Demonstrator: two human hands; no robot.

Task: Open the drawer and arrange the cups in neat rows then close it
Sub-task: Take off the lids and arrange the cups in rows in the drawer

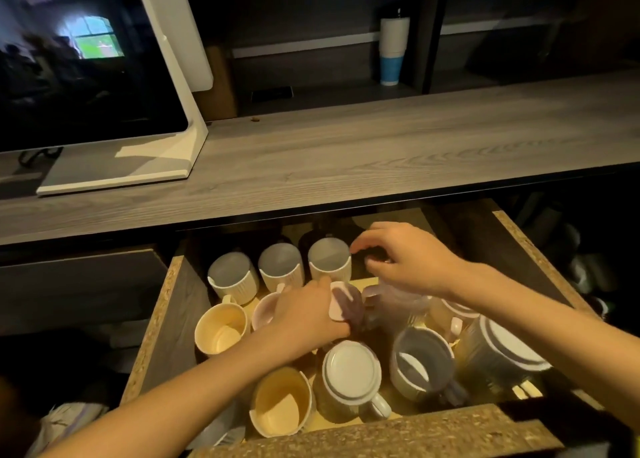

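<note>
The drawer (162, 322) is pulled open below the counter and holds several cups. Three white ribbed cups (281, 267) stand in a row at the back. A cream cup (221, 329) sits at the left and another cream cup (280, 402) lies tilted at the front. Beside the tilted one, a white mug (349, 374) stands upside down, with a grey mug (420, 360) to its right. My left hand (304, 315) grips a pink cup (341, 305) in the middle. My right hand (405, 260) closes on a dark cup (360, 255) at the back, right of the white row; that cup is mostly hidden.
A wooden counter (346, 153) overhangs the drawer's back. A white-framed screen (86, 77) stands on it at the left. A stack of paper cups (393, 49) is on a shelf behind. A large ribbed container (502, 350) and a clear glass (398, 305) crowd the drawer's right side.
</note>
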